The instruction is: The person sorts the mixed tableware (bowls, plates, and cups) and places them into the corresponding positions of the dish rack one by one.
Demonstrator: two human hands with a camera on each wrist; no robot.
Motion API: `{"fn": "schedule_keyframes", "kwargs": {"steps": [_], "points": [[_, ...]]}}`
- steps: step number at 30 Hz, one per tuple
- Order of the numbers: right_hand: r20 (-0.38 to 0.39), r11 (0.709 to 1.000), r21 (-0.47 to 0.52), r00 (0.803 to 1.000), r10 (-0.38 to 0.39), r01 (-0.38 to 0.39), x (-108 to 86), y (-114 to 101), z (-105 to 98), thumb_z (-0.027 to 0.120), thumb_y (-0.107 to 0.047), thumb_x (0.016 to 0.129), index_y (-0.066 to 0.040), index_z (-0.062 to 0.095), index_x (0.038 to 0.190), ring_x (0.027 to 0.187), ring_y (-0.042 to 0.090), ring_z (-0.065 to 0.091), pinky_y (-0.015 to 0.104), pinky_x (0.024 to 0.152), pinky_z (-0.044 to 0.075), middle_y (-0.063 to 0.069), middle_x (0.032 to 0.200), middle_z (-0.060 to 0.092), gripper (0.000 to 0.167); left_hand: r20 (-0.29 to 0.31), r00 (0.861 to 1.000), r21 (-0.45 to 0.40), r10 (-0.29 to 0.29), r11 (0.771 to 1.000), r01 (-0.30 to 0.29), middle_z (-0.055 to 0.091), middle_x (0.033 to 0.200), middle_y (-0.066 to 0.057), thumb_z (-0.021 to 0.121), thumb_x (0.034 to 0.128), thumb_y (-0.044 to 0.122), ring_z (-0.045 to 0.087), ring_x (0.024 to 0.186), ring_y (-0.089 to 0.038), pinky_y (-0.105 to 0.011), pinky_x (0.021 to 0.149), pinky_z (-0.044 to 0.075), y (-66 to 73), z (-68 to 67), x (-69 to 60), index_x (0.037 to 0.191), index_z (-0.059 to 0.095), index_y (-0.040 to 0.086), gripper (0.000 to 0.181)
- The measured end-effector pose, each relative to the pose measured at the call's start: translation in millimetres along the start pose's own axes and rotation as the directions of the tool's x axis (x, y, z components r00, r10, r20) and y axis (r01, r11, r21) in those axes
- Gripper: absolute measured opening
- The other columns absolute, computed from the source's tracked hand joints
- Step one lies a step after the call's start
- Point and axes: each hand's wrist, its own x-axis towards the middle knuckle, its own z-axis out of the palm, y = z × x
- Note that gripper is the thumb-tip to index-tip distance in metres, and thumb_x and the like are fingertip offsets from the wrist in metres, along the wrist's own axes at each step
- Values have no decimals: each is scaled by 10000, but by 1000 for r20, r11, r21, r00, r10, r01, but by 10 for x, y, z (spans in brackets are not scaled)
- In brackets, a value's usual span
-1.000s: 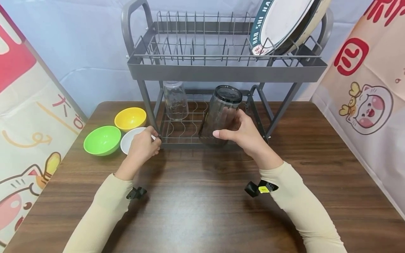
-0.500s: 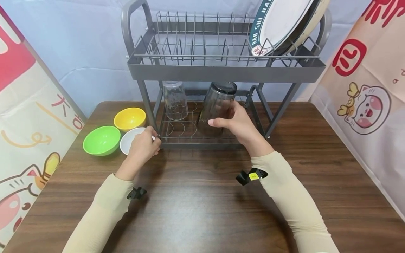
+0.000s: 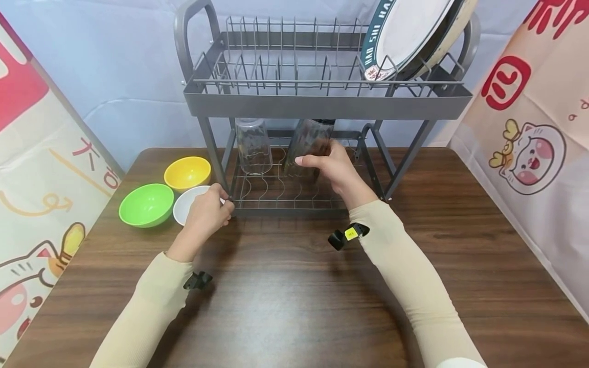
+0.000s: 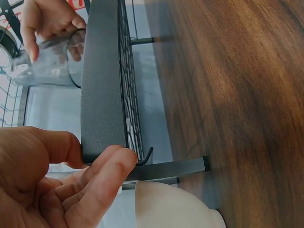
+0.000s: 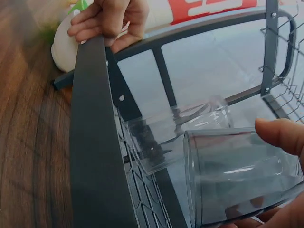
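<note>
My right hand [image 3: 339,171] grips a smoky grey drinking glass [image 3: 303,145], upside down and slightly tilted, between the tiers of a grey two-tier dish rack [image 3: 329,107]. The upper tier's front panel hides the top of this glass. In the right wrist view the mouth of the grey glass [image 5: 213,175] faces the lower wire shelf; whether they touch, I cannot tell. A clear glass [image 3: 254,145] stands inverted to its left on the lower tier. My left hand [image 3: 207,212] pinches the front left corner of the lower tier's rail [image 4: 102,85] between thumb and fingers.
Left of the rack, a yellow bowl [image 3: 187,174], a green bowl [image 3: 146,205] and a white bowl [image 3: 185,204] sit on the wooden table [image 3: 276,301]. The white one is partly behind my left hand. A large plate [image 3: 407,30] leans in the upper tier's right end.
My right hand has carried the grey glass backward and a little left, deeper under the upper tier. The left hand keeps its hold on the rack's corner.
</note>
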Motion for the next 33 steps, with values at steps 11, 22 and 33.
{"fn": "schedule_keyframes", "kwargs": {"steps": [11,22,33], "points": [[-88,987,-120,991,97,-107,305,42,128,787,-138,728,-18,338,1298,1149,265,404,387,937,369,138,1265,403,735,1,1000,8,12,1000,-12,631,629,-60,513,848,71,598,505,-134,-322,523,427,1,9,-1,983,508,-23,165],[-104,970,-139,977,186,-200,503,87,138,795,-130,716,-54,347,1342,756,192,424,369,684,401,109,1222,452,774,-3,1000,14,0,1000,0,630,642,-71,513,855,75,593,505,-141,-317,512,428,0,8,-13,990,507,-22,166],[-122,961,-185,975,183,-204,577,74,214,801,-84,697,-50,314,1388,1145,290,439,476,889,417,132,1326,394,846,-13,1000,19,12,1000,-12,628,628,-65,517,851,78,594,504,-144,-324,512,422,13,0,-23,980,511,-19,161]]}}
